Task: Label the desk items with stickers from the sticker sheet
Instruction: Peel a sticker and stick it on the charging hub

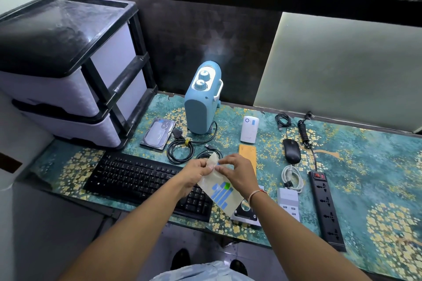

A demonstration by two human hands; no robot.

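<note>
2 hands (198, 172) (235, 172) pinch 1 sticker sheet (220, 191), approx 6 stickers.

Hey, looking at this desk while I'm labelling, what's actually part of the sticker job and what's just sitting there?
Part of the job:
sticker sheet, in left hand and right hand
hard drive
white plug-in adapter
keyboard
mouse
power strip

Just lying about:
drawer unit
patterned desk mat

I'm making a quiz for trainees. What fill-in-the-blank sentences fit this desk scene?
1. Both hands hold the translucent sticker sheet above the black ____.
2. The black computer mouse lies to the ____ of the black power strip.
3. The blue speaker has ____ round knobs.

Missing: keyboard; left; two
</note>
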